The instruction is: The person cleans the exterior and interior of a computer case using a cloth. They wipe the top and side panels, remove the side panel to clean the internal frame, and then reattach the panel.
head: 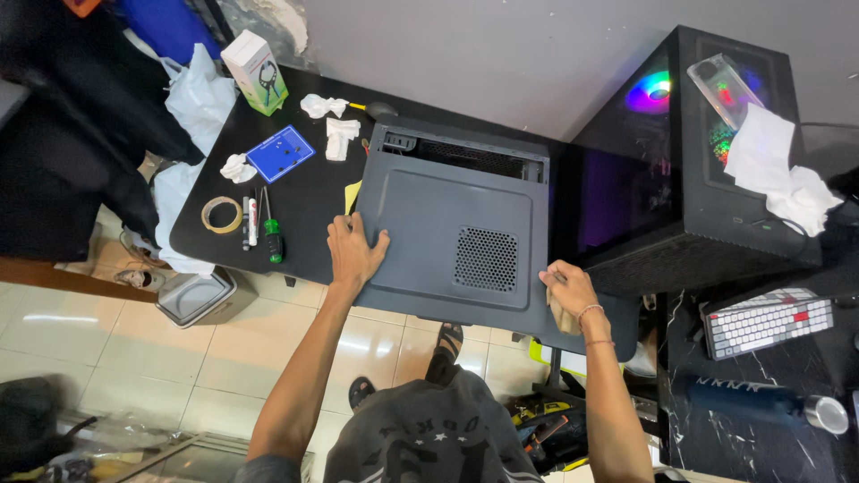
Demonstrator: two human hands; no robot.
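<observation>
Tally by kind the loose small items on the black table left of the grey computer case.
Crumpled white tissues: 3
Pens or markers: 2
Green-handled screwdriver: 1
Tape roll: 1
Blue flat board: 1
White and green box: 1
Total: 9

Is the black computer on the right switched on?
On: the black computer shows a glowing rainbow fan and purple light inside.

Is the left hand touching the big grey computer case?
Touching. The head view shows the left hand pressed flat, fingers spread, on the side panel of the grey computer case lying on the black table, with no gap between them.
</observation>
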